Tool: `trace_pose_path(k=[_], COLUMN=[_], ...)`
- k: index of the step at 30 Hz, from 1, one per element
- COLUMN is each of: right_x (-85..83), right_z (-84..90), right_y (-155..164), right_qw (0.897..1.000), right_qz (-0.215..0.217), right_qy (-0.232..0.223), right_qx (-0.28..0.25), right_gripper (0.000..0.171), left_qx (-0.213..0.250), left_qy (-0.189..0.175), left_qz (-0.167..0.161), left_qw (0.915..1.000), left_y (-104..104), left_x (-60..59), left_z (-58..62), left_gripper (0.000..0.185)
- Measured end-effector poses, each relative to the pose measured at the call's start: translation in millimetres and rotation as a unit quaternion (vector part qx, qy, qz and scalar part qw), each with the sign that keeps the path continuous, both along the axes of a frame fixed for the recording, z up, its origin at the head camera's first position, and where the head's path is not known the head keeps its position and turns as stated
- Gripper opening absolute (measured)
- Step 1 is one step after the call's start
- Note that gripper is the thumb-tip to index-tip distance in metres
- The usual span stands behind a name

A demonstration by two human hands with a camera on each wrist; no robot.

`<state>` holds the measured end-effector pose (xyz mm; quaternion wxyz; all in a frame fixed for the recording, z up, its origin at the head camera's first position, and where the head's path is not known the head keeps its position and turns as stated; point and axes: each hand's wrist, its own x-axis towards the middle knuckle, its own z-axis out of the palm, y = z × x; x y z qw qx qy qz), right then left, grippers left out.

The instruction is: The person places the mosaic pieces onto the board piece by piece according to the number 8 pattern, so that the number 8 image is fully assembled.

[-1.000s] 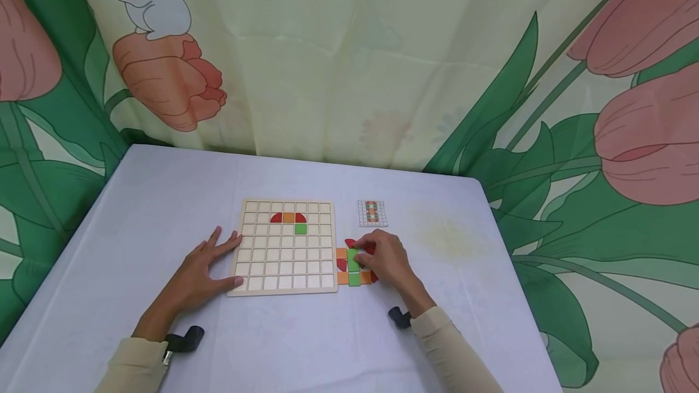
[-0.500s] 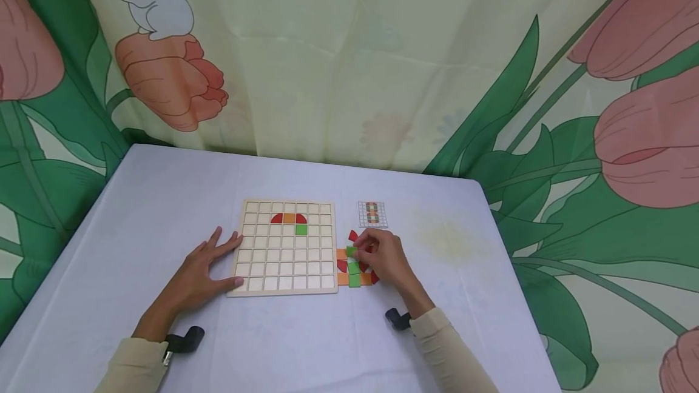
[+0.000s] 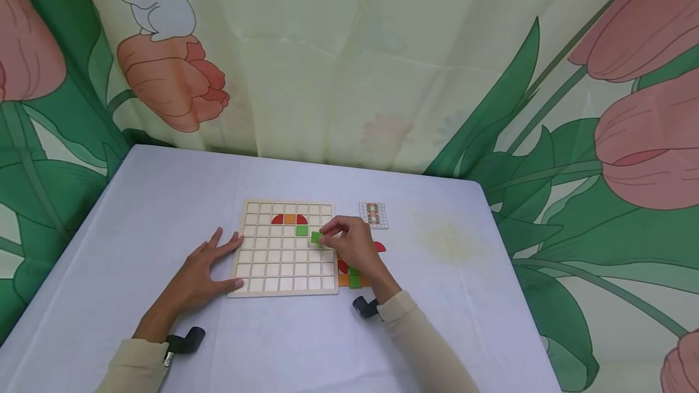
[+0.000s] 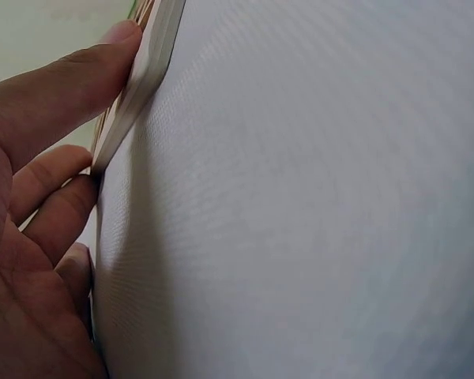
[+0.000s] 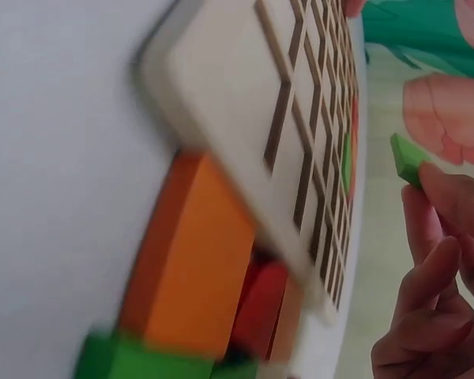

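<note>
A wooden grid board lies on the table with two red quarter-round tiles, an orange tile between them, and a green square tile below the right red one. My left hand rests spread at the board's left edge; in the left wrist view its thumb touches the rim. Between thumb and fingertips my right hand pinches another green square tile, which is over the board's right side. The right wrist view shows this green tile raised above the board's surface.
Loose orange, red and green tiles lie against the board's right edge, partly hidden by the right hand. A small printed pattern card lies beyond them. A patterned curtain hangs behind the white-covered table.
My right hand has picked a green tile from the loose pile and carried it left over the board. The left hand stays at the board's edge.
</note>
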<state>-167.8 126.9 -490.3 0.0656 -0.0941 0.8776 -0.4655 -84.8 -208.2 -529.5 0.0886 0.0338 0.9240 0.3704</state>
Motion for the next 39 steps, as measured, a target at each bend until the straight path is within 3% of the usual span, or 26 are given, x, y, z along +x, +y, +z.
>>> trace_pose_path(k=[12, 19, 32, 39], right_x=[-20.5, -29.7, -32.2, -31.1], right_z=[-2.4, -4.7, -6.4, -8.0], right_y=[-62, -87, -99, -97], right_qw=[1.0, 0.999, 0.993, 0.992], right_qz=[0.007, 0.007, 0.018, 0.037], right_qy=[-0.021, -0.02, -0.005, -0.008], right_qx=[0.008, 0.048, 0.121, 0.12], right_gripper=[0.01, 0.012, 0.012, 0.016], left_qx=[-0.008, -0.008, -0.008, -0.01], left_qy=[0.003, -0.003, 0.001, -0.001], left_qz=[-0.004, -0.004, -0.006, -0.004], left_qw=[1.0, 1.0, 0.9999, 0.9999], left_y=[-2, -2, -1, -1], left_x=[0.2, 0.0, -0.2, -0.3], left_z=[0.6, 0.1, 0.0, -1.4], left_gripper=[0.101, 0.101, 0.101, 0.101])
